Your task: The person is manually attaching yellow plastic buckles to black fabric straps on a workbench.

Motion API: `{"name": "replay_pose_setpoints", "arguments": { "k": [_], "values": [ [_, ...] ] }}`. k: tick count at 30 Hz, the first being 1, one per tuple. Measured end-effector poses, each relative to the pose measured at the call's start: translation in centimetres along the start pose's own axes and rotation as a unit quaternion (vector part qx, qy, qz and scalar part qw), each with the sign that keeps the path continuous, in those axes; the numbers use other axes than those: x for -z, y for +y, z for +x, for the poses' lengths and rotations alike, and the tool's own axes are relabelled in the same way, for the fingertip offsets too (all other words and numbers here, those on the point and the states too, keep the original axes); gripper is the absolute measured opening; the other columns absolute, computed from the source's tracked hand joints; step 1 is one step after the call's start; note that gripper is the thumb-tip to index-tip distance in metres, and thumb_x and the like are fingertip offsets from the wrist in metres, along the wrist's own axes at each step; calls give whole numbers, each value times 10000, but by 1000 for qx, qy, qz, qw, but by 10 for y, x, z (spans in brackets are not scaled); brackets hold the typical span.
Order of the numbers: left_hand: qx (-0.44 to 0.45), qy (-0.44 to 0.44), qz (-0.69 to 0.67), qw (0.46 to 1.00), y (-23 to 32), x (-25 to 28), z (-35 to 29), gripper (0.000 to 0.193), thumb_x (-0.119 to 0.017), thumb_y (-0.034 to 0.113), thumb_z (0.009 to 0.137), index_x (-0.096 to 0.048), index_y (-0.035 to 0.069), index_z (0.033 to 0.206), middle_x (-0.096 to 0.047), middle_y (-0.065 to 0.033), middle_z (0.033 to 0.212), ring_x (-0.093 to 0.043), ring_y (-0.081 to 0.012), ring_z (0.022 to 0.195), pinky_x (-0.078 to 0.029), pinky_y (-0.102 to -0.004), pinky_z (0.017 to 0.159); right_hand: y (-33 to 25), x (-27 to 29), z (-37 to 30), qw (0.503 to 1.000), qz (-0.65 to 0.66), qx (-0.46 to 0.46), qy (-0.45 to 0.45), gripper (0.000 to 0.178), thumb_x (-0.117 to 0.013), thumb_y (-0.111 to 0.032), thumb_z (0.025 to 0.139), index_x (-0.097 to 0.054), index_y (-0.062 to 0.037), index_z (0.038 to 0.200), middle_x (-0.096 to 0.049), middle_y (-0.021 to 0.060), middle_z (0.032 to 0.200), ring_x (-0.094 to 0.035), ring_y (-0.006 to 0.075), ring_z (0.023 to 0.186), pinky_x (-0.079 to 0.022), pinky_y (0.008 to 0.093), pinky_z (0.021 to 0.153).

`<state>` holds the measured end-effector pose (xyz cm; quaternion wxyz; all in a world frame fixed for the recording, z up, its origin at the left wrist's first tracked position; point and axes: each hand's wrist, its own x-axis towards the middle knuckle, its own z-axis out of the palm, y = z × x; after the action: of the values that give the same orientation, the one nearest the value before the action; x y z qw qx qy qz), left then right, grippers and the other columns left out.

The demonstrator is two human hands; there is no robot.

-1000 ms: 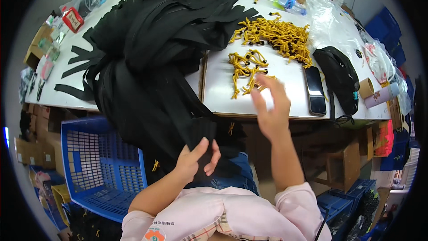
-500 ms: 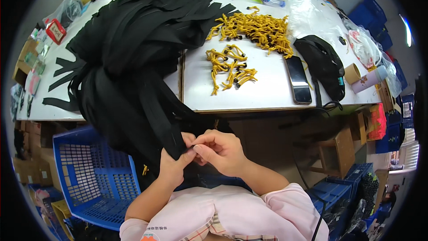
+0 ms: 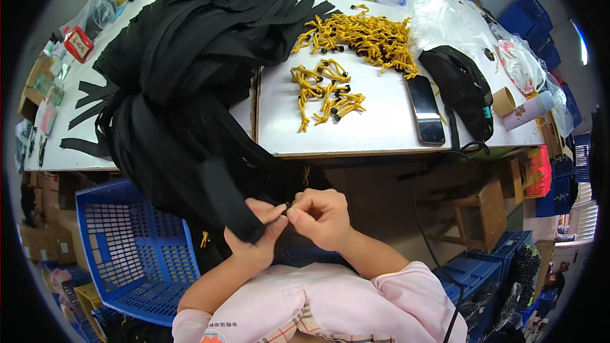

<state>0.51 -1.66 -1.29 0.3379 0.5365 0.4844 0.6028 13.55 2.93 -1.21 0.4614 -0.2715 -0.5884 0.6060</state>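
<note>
Both hands have dropped from the surface and met below its edge: the left hand (image 3: 257,241) pinches the end of a black strap (image 3: 222,200), while the right hand (image 3: 321,216) closes its fingers (image 3: 293,215) on a small piece too tiny to identify. Beyond the fingers, black straps (image 3: 184,82) spill off the white surface (image 3: 381,124), past yellow cords (image 3: 324,92) and a phone (image 3: 426,111).

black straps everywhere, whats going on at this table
A person in a pink top works below the edge of the white table. Their left hand grips the end of a long black fabric strap that hangs from a big heap of the same straps. Their right hand pinches something small against it. Yellow cord pulls with black ends lie on the table, and a blue plastic basket stands to the left.
</note>
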Motion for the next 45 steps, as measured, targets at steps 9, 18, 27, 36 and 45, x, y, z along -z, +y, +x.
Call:
{"name": "replay_pose_setpoints", "arguments": {
  "k": [9,18,27,36,45],
  "values": [
    [328,33,-244,912,-7,5,5,113,-603,103,733,-553,13,781,-544,-30,708,-510,-94,633,-411,-193,589,5,42,51,769,-591,137,202,240,-609,-230,697,-531,-42,824,-493,107,690,-507,261,596,-415,330,497],
    [327,20,-218,919,-7,1,14,184,-622,130,730,-580,7,861,-562,-18,732,-507,-66,627,-420,-184,576,11,54,47,915,-362,82,157,102,-586,-14,684,-550,-29,779,-512,73,740,-501,168,631,-418,267,549],
    [138,27,-91,986,-8,-2,7,101,-614,27,724,-602,-6,820,-595,-23,749,-532,-69,674,-428,-198,623,-15,12,20,966,-232,111,-6,181,-611,78,626,-586,-15,779,-520,87,760,-515,153,639,-419,218,552],
    [204,-36,-89,974,-5,9,4,119,-616,14,712,-584,-17,822,-588,-33,767,-534,-75,690,-431,-202,640,-12,18,24,919,-294,239,-110,226,-636,53,602,-591,-11,814,-516,85,752,-489,170,602,-398,230,509],
    [20,47,-45,998,0,3,7,158,-597,31,732,-569,-14,882,-545,-55,805,-508,-112,714,-397,-208,667,4,-11,2,981,-145,118,53,94,-588,26,696,-546,28,780,-531,79,695,-468,101,568,-356,179,471]
  ]
}}
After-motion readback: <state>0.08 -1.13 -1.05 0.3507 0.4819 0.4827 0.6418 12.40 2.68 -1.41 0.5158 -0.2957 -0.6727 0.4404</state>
